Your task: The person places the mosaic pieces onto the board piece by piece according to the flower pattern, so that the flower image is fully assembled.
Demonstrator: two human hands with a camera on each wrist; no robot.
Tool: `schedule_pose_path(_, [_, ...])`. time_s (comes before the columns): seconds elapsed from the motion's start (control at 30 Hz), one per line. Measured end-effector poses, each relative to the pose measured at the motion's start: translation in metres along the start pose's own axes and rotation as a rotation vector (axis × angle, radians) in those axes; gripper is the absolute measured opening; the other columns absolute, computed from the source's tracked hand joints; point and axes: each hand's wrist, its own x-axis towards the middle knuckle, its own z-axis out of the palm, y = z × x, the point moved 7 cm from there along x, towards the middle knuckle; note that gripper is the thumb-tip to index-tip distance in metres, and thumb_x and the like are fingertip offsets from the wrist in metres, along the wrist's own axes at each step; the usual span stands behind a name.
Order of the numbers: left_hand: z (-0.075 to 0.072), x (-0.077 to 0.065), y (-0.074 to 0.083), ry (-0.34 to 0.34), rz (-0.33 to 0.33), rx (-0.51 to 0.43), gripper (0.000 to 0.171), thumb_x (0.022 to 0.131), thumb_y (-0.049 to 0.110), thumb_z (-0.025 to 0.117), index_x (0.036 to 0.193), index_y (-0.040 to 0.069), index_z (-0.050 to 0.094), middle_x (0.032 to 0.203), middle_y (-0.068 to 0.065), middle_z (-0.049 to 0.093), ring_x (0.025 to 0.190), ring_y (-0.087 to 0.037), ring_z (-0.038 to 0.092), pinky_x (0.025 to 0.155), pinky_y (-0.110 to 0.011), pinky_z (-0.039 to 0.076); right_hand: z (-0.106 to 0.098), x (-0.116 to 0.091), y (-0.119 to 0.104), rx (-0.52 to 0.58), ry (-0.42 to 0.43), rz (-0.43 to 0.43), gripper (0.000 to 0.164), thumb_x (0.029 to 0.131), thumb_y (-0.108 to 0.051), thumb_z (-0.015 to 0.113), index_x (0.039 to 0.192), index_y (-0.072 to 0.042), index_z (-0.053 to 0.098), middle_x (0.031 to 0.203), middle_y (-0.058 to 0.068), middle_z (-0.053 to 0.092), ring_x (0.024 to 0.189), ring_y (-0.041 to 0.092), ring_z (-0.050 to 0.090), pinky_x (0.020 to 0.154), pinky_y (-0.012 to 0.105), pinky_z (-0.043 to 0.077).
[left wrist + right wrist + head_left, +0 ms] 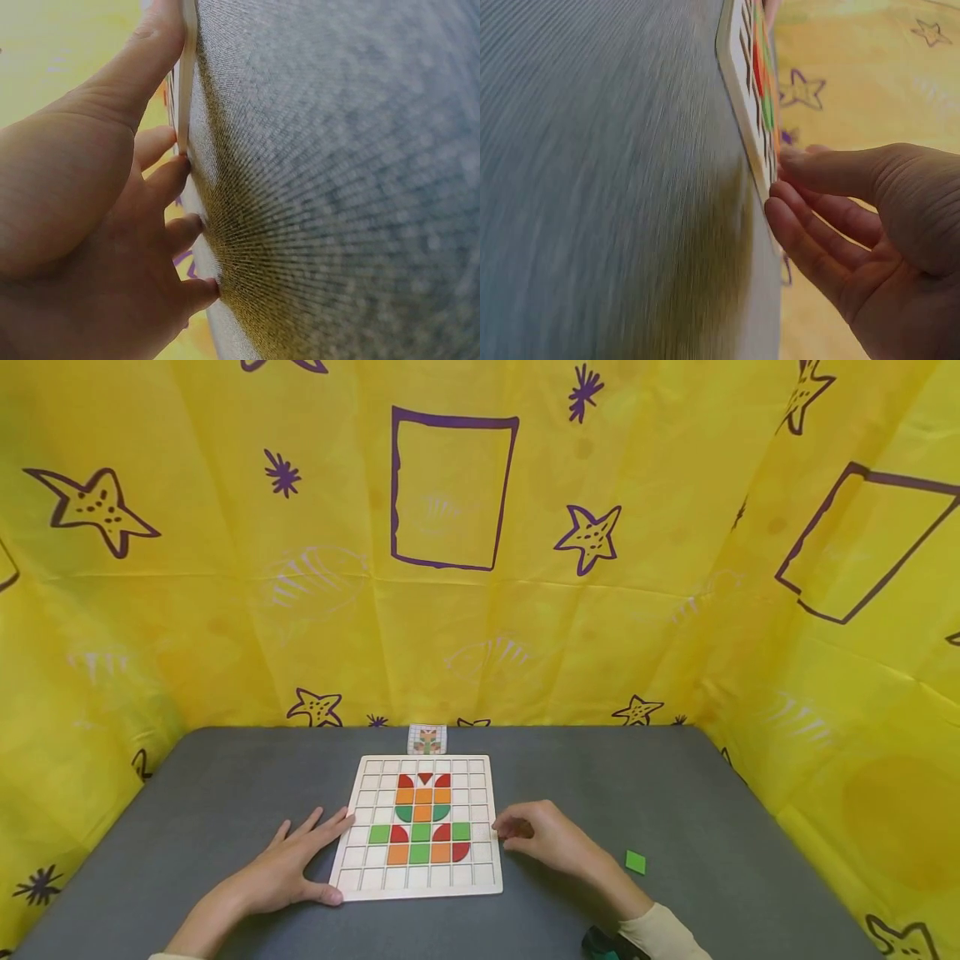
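A square wooden grid board (pixel 416 881) lies flat on the dark grey table. Red, orange and green tiles (pixel 422 796) form a flower shape in its cells. My left hand (pixel 283 868) is spread along the board's left side, its thumb at the near left corner and its index fingertip at the edge. In the left wrist view, the thumb and fingers (pixel 180 236) are extended beside the board's edge. My right hand (pixel 546 835) is at the board's right edge, fingers loosely bent with no tile visible between them. The right wrist view shows its fingertips (pixel 780 214) at the edge.
Just behind the board lies a small pattern card (pixel 427 740) with a similar flower. A loose green tile (pixel 635 862) is on the table, right of my right forearm. Some dark object (pixel 609 945) shows partly by the right sleeve. Yellow patterned cloth (pixel 465 652) surrounds the table.
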Motion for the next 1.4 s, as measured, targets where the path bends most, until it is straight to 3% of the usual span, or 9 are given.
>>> schedule_pose_path(0.3, [0.001, 0.001, -0.002, -0.012, -0.001, -0.006, 0.107, 0.062, 0.053, 0.084, 0.150, 0.014, 0.040, 0.158, -0.017, 0.030, 0.143, -0.054, 0.010, 0.105, -0.074, -0.003, -0.032, -0.032, 0.025, -0.011, 0.000, 0.021, 0.023, 0.080, 0.000, 0.077, 0.102, -0.005, 0.072, 0.093, 0.003, 0.072, 0.084, 0.011, 0.067, 0.074, 0.026, 0.056])
schedule_pose_path(0.7, [0.001, 0.000, -0.004, -0.012, -0.001, 0.001, 0.106, 0.062, 0.054, 0.083, 0.151, 0.014, 0.039, 0.158, -0.017, 0.030, 0.142, -0.054, 0.010, 0.104, -0.076, -0.002, -0.047, -0.071, 0.050, 0.082, -0.141, 0.149, 0.036, 0.077, -0.008, 0.082, 0.111, -0.007, 0.070, 0.102, 0.002, 0.070, 0.092, 0.013, 0.067, 0.074, 0.022, 0.056])
schedule_pose_path(1.1, [0.001, 0.000, -0.004, -0.014, -0.007, 0.001, 0.106, 0.063, 0.054, 0.083, 0.151, 0.015, 0.038, 0.158, -0.017, 0.029, 0.142, -0.055, 0.010, 0.104, -0.076, -0.003, -0.048, -0.077, 0.046, 0.098, -0.130, 0.116, 0.034, 0.077, -0.004, 0.081, 0.110, -0.004, 0.070, 0.089, -0.002, 0.066, 0.078, 0.008, 0.062, 0.066, 0.024, 0.055])
schedule_pose_path(1.4, [0.001, 0.001, -0.003, -0.008, 0.008, 0.005, 0.107, 0.062, 0.054, 0.083, 0.151, 0.014, 0.039, 0.158, -0.017, 0.030, 0.142, -0.054, 0.010, 0.105, -0.075, -0.002, -0.050, -0.077, 0.044, -0.007, -0.084, 0.105, 0.030, 0.074, 0.000, 0.082, 0.102, -0.004, 0.071, 0.085, -0.005, 0.066, 0.073, 0.003, 0.061, 0.064, 0.022, 0.054])
